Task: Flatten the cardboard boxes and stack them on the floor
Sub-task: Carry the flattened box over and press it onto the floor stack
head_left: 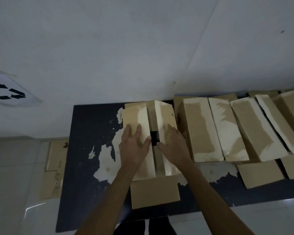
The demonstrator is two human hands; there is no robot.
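The box [149, 141] sits on the dark tabletop [85, 133], right in front of the person. It is not flat yet. Its two top flaps are nearly closed, with a dark gap between them. The left hand [134, 146] lies on the left flap and the right hand [173, 145] on the right flap. Each grip is spread wide, pressing down, not pinching anything. To the right, a row of more boxes [227, 129] still stands up and waits. On the floor at the left lies flat cardboard [55, 168], maybe the start of the stack. Most of the job looks left to do.
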